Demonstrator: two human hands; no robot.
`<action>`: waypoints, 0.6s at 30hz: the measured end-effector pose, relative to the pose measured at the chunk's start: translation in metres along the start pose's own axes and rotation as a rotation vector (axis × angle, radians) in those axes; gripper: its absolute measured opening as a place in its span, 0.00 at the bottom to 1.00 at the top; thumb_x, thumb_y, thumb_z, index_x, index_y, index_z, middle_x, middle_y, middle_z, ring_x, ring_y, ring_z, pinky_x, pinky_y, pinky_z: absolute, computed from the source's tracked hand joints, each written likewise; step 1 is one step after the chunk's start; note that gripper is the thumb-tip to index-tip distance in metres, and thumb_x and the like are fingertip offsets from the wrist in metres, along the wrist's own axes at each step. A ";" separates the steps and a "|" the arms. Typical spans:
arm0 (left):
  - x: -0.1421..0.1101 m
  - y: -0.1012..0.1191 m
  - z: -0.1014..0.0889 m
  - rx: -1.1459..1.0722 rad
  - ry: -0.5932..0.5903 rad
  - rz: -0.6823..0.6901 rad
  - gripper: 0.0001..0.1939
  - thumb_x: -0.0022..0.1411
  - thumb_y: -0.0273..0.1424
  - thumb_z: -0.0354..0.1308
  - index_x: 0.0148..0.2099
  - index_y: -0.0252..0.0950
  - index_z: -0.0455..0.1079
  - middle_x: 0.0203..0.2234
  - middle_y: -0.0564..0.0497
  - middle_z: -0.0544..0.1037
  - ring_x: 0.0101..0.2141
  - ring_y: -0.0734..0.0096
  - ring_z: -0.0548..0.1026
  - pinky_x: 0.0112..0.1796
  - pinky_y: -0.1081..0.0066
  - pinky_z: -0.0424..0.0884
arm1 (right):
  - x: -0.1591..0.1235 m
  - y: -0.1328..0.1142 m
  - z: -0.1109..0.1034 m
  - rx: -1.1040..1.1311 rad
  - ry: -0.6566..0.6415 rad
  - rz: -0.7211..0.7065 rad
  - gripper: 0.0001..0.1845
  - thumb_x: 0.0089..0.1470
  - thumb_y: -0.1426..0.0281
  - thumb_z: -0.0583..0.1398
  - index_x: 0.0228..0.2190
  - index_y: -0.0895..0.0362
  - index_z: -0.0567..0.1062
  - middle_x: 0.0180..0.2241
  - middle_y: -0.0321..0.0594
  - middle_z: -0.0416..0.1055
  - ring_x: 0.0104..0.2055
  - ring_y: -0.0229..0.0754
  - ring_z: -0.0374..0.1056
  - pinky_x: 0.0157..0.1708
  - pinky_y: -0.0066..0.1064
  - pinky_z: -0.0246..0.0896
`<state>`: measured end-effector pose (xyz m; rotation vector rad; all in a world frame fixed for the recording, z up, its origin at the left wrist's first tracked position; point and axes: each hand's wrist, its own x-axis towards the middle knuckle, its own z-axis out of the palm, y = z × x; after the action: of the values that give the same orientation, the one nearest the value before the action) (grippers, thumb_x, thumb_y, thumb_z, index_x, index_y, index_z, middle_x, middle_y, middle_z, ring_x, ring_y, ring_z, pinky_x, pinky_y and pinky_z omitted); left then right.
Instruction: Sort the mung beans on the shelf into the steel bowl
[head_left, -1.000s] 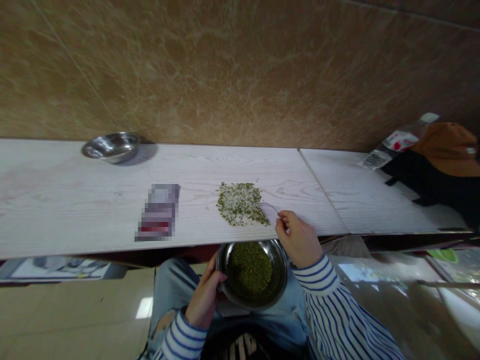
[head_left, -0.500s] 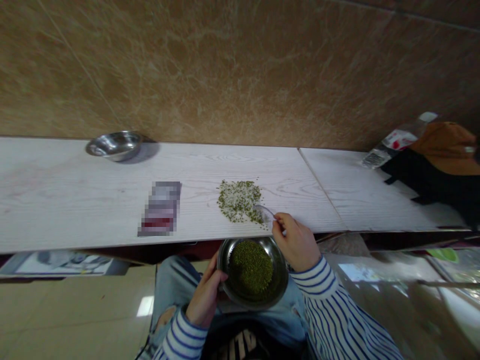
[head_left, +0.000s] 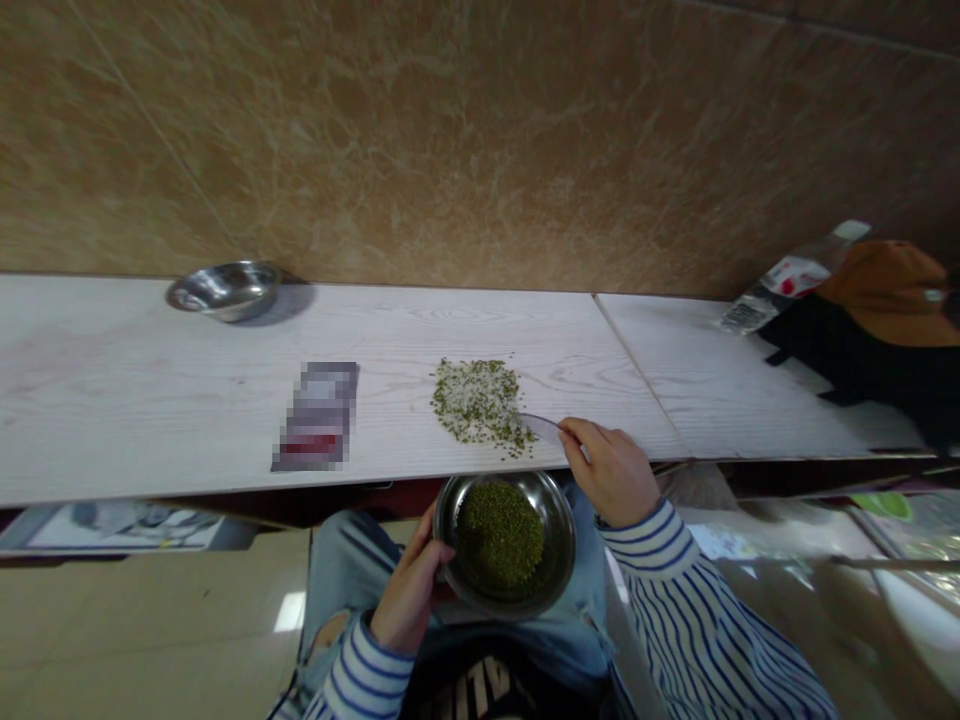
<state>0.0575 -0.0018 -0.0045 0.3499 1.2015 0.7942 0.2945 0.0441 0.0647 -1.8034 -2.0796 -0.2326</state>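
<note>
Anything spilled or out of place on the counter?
Yes: loose green and white grains lie directly on the counter, outside the held metal bowl. That looks like a spill, though it may be deliberate.

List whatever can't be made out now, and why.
All in the head view:
- Flat item: its print, covered by pixelation.
- Left hand: some fingers, hidden by the held bowl.
- Utensil: its tip's shape, blurred among the scattered grains.
- Bottle: label wording, too small and blurred.
- Black cloth: far end, cut off by the right edge.
</note>
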 end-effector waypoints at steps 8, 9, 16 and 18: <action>0.000 0.000 -0.001 0.009 0.002 0.006 0.39 0.45 0.25 0.53 0.62 0.45 0.55 0.47 0.49 0.72 0.32 0.66 0.71 0.24 0.72 0.66 | -0.007 0.002 -0.005 0.026 0.002 -0.020 0.12 0.59 0.68 0.49 0.39 0.57 0.71 0.35 0.41 0.75 0.34 0.39 0.70 0.37 0.31 0.58; 0.000 0.000 0.000 0.011 0.004 0.002 0.39 0.45 0.25 0.53 0.62 0.44 0.55 0.48 0.49 0.72 0.33 0.65 0.71 0.24 0.72 0.66 | -0.010 0.004 -0.007 0.024 0.012 -0.015 0.12 0.59 0.68 0.49 0.39 0.57 0.71 0.34 0.41 0.75 0.34 0.39 0.69 0.37 0.31 0.58; -0.002 0.003 0.002 0.020 0.017 -0.005 0.41 0.44 0.25 0.53 0.63 0.45 0.52 0.44 0.50 0.74 0.31 0.66 0.71 0.23 0.72 0.64 | -0.030 0.014 -0.016 0.016 0.014 -0.038 0.12 0.58 0.67 0.50 0.38 0.56 0.71 0.34 0.40 0.75 0.34 0.39 0.69 0.37 0.31 0.59; -0.001 0.002 0.002 0.034 0.005 -0.008 0.41 0.45 0.25 0.52 0.64 0.45 0.51 0.42 0.50 0.75 0.28 0.67 0.70 0.22 0.72 0.64 | -0.033 0.013 -0.016 0.020 0.001 -0.030 0.11 0.58 0.67 0.51 0.38 0.56 0.71 0.34 0.40 0.74 0.34 0.39 0.69 0.38 0.31 0.58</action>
<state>0.0582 -0.0011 -0.0019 0.3705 1.2214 0.7686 0.3131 0.0103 0.0650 -1.7614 -2.1015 -0.2194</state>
